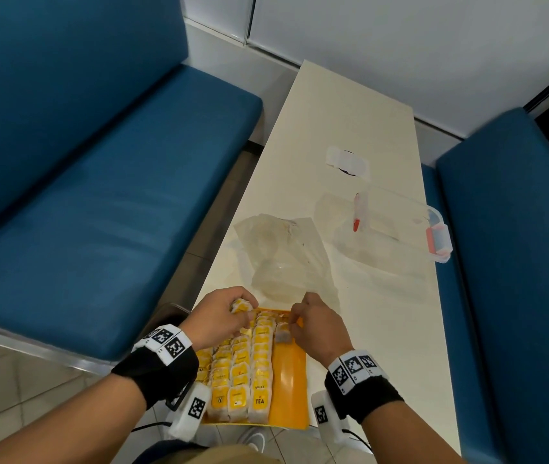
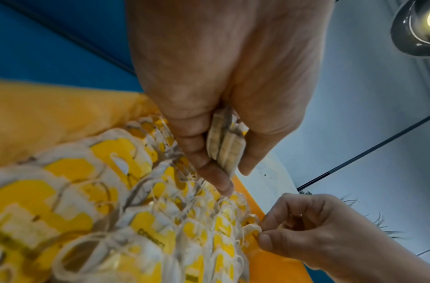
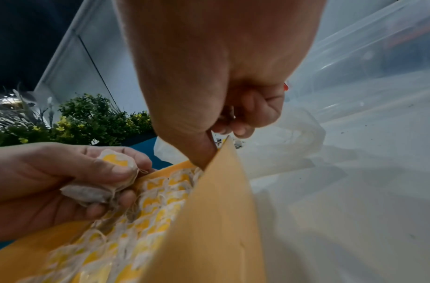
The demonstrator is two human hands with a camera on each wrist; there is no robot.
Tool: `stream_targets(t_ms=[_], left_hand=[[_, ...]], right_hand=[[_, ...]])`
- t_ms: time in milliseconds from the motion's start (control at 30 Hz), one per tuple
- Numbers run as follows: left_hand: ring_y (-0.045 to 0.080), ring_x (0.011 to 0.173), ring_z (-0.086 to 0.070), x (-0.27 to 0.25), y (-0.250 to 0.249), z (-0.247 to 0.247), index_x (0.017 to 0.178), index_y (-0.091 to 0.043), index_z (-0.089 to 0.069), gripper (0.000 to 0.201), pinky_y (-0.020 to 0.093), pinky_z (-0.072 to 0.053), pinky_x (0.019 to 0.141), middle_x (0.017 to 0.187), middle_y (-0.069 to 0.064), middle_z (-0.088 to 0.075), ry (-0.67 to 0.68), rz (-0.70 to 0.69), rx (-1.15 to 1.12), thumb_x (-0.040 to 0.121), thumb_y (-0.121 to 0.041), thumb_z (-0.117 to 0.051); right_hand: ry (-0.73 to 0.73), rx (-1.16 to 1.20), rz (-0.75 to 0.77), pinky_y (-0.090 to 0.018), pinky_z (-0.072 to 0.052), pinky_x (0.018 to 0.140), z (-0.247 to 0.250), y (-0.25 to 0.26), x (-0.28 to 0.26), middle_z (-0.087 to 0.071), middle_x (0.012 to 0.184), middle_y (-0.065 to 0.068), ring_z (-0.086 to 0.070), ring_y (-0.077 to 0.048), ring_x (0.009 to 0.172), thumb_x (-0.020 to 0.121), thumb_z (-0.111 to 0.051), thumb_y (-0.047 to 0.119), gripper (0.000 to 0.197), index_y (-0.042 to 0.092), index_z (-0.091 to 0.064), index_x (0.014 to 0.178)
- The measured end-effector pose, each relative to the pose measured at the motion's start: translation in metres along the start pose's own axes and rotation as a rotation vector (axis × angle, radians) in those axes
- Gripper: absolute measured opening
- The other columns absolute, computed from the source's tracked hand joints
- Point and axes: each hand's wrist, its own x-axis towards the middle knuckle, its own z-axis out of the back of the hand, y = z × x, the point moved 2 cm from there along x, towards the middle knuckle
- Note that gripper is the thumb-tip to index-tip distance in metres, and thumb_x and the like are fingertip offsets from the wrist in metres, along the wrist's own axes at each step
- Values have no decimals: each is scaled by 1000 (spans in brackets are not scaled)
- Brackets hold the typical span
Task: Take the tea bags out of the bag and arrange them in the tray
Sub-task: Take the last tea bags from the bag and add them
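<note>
Left hand [image 1: 219, 313]: small bunch of tea bags [image 2: 225, 147] gripped over tray [image 1: 291, 380] | right hand [image 1: 316, 324]: one tea bag [image 1: 282, 332] pinched at the fourth row | three full rows counted.

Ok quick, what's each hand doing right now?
Left hand: grips a small bunch of tea bags over the tray.
Right hand: pinches one tea bag at the tray's far end.

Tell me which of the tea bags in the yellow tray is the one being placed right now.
The lone tea bag pinched by the right hand, starting a new row on the yellow tray; all others sit packed in rows.
</note>
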Motion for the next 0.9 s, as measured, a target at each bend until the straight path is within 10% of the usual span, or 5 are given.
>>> stream_targets(t_ms=[500,667,900], left_hand=[[16,86,-73,-5,-3,2,103,-31,-73,18,38,-65,74,105,-8,-72,31,-14,-62,90,-20,-77],[30,102,-74,-13,-14,6,113,-15,-72,23,38,-62,81,111,8,-75,115,88,-472,99,-7,-56],[32,109,-71,-13,-19,-3,117,-23,-71,28,51,-60,91,121,6,-72,171,-3,-514,98,-4,-63]], right_hand=[[-152,118,-83,-27,-49,65,-16,-8,5,-45,98,6,-59,-18,73,92,-61,27,12,17,-63,86],[-244,192,-41,-29,-49,61,0,1,-8,-44,93,9,-56,-15,69,87,-67,34,15,21,-59,87],[-121,841,6,-25,-56,68,32,42,-19,-65,88,5,-62,-8,69,80,-78,21,23,33,-69,97]])
